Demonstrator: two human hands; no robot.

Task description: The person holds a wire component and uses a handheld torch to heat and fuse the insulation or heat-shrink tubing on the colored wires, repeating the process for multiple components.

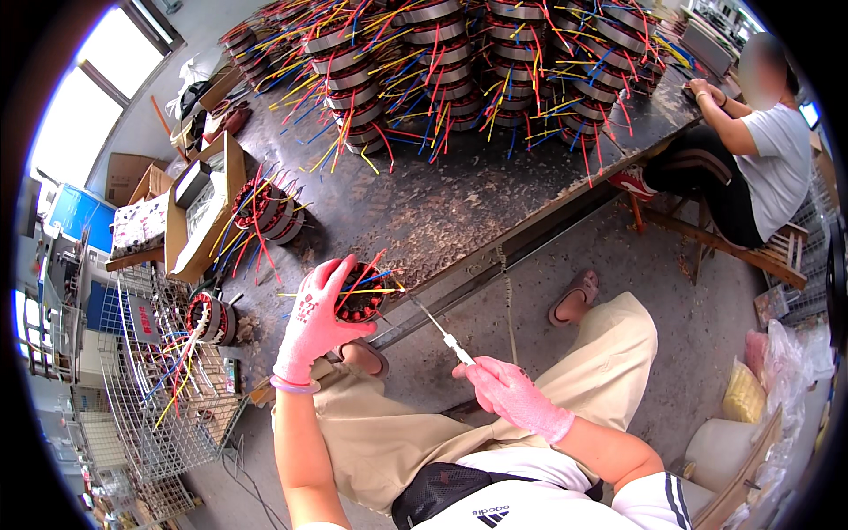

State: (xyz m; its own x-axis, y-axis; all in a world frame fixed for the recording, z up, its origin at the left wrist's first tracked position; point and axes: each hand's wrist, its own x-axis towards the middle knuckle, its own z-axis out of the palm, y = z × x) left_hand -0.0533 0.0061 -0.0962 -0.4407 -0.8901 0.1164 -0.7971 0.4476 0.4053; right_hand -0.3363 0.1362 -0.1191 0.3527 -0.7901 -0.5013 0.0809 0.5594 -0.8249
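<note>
My left hand (316,320), in a pink glove, grips the near-left side of a round motor stator (360,303) at the table's edge. Red coil lacing rings its dark opening, and red, yellow and blue leads stick out of it. In my right hand (512,397), also gloved in pink, is a slim tool with a white handle (456,346) and a thin metal shaft. The shaft points up and left toward the stator, its tip close to the stator's right side. Whether the tip touches a lead or cord is too small to tell.
Tall stacks of wired stators (442,75) line the far side of the dark worktable (415,194). Two stators (269,212) piled together and a single stator (212,320) stand at left, near a cardboard box (231,172) and a wire rack (132,371). A co-worker (746,150) sits at far right.
</note>
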